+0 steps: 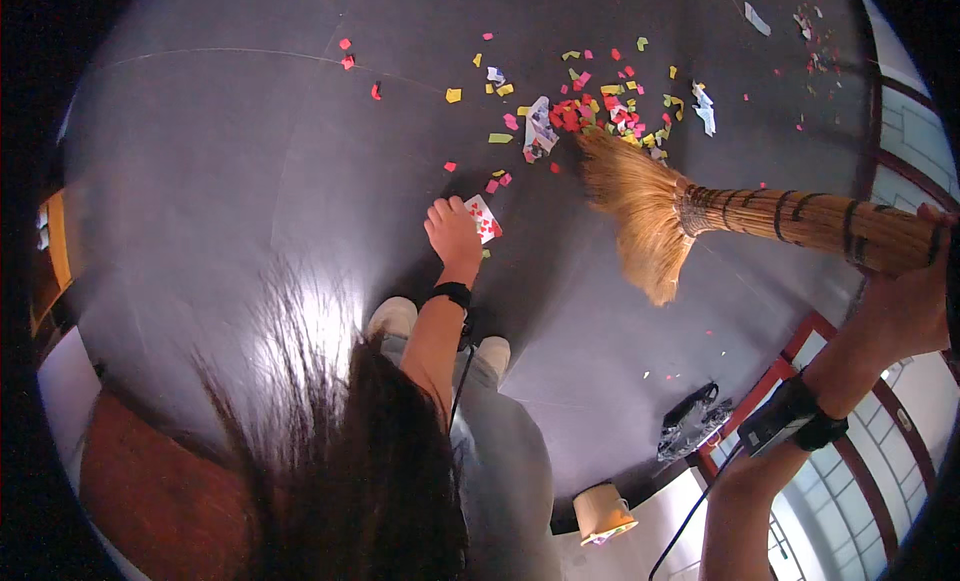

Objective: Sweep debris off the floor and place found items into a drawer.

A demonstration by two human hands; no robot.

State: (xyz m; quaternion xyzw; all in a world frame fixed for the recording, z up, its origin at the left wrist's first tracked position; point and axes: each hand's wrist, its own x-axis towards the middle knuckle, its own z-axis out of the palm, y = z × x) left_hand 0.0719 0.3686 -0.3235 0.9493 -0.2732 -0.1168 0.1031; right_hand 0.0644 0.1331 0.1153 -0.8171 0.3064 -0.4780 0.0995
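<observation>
My left hand [454,232] is down at the dark floor, its fingers at the edge of a playing card [484,219] with red hearts; whether they grip the card is not clear. At the right edge, my right hand [911,300] is closed around the handle of a straw broom [817,219]. The broom's bristles fan out over the floor, their upper tip touching a pile of red, pink, yellow and green paper scraps [574,116]. A crumpled piece of printed paper [539,127] lies at the left of the pile.
More scraps and torn white paper [704,110] lie farther off. A black plastic bag [694,423] and a beige bin [600,510] stand lower right, near red-framed panels. A reddish-brown surface [157,483] is at lower left. Dark hair hides part of the floor.
</observation>
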